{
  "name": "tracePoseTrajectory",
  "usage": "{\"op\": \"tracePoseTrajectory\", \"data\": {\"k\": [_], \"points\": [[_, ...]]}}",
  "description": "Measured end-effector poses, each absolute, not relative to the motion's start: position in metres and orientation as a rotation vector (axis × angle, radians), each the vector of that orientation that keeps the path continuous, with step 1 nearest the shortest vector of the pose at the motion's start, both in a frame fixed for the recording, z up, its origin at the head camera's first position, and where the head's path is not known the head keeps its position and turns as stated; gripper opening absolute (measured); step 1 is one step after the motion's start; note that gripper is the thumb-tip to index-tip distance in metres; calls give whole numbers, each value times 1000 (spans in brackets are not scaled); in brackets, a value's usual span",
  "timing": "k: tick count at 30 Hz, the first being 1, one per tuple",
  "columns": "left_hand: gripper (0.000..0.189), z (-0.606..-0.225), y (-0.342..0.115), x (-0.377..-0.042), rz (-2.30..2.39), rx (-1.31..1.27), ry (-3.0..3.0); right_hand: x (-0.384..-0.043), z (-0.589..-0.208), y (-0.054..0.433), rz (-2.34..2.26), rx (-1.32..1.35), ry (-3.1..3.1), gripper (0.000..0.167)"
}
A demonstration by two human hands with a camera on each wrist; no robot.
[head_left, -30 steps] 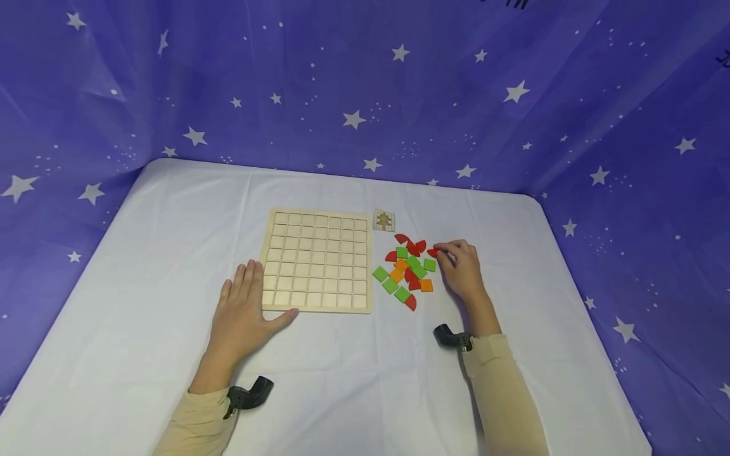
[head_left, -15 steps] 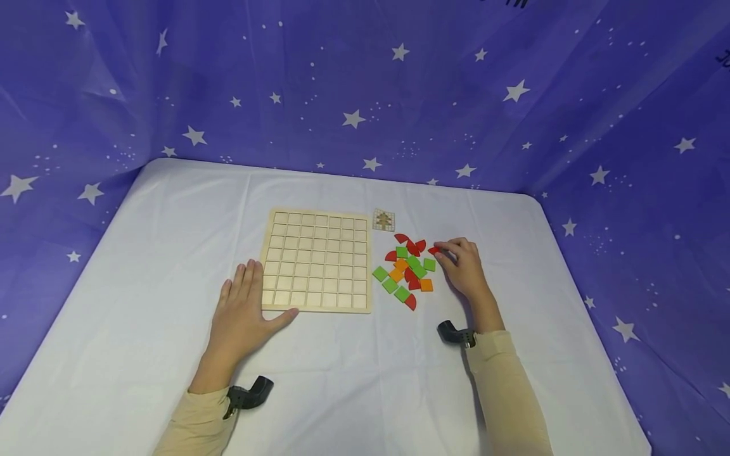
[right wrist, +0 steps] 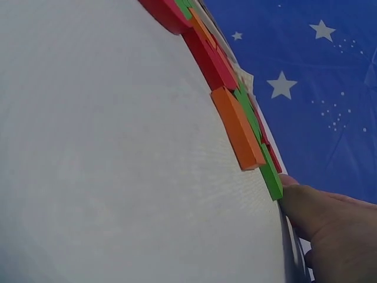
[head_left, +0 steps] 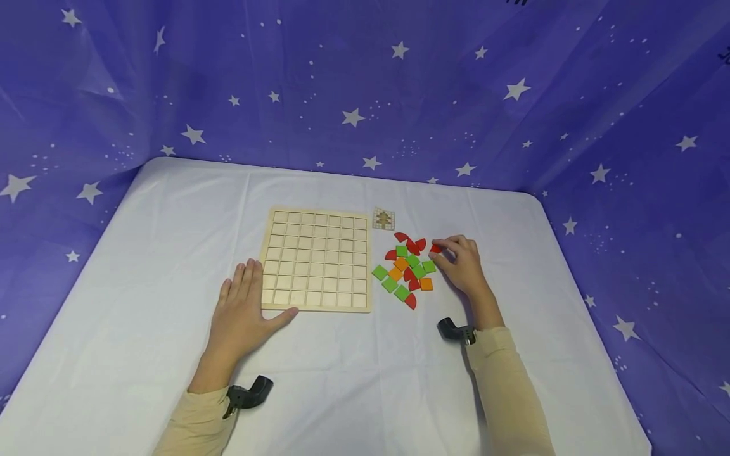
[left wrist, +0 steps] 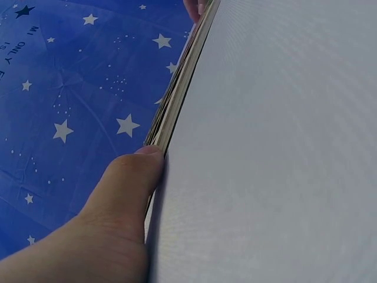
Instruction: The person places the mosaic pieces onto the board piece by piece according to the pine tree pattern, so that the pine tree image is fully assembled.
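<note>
The left hand (head_left: 239,316) lies flat at the near left corner of the wooden board (head_left: 317,259), its fingers straight along the left edge and its thumb stretched out to touch the near edge; it is not clasped round anything. In the left wrist view the thumb tip rests against the side of the board. The board lies flat on the worktop (head_left: 336,386), which has a white covering, and its face is divided into rows of square cells. The right hand (head_left: 464,269) pinches a red piece (head_left: 436,248) between thumb and fingers, at the right side of a loose cluster of small coloured pieces. That cluster lies to the right of the board, between it and the right hand: green squares (head_left: 402,293), orange squares (head_left: 426,284) and red rounded pieces (head_left: 411,301), some touching, some apart, a few overlapping. One red piece at the near end touches a green square. In the right wrist view the thumb is close to a green square, and the pinched piece cannot be made out. A small card (head_left: 384,220) with a brown tree on a grid lies just beside the board's far right corner. Behind the worktop hangs a purple-blue curtain (head_left: 313,82) with pale stars.
</note>
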State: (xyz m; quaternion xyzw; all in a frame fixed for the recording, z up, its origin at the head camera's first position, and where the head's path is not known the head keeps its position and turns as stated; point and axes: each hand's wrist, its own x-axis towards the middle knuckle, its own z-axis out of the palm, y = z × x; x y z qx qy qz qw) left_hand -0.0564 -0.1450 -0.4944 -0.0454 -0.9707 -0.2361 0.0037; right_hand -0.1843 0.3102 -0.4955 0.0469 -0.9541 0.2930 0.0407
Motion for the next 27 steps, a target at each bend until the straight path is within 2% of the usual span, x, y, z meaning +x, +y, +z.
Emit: {"op": "tracePoseTrajectory", "data": {"k": [7,27], "points": [[120,-495,-145,-56,-749,-141,-3045,-183,-492,308,930,107,-2913,33],[120,-496,-146,-58,-750,-141,-3052,-185,-484,287,882,250,-2872,44]]}}
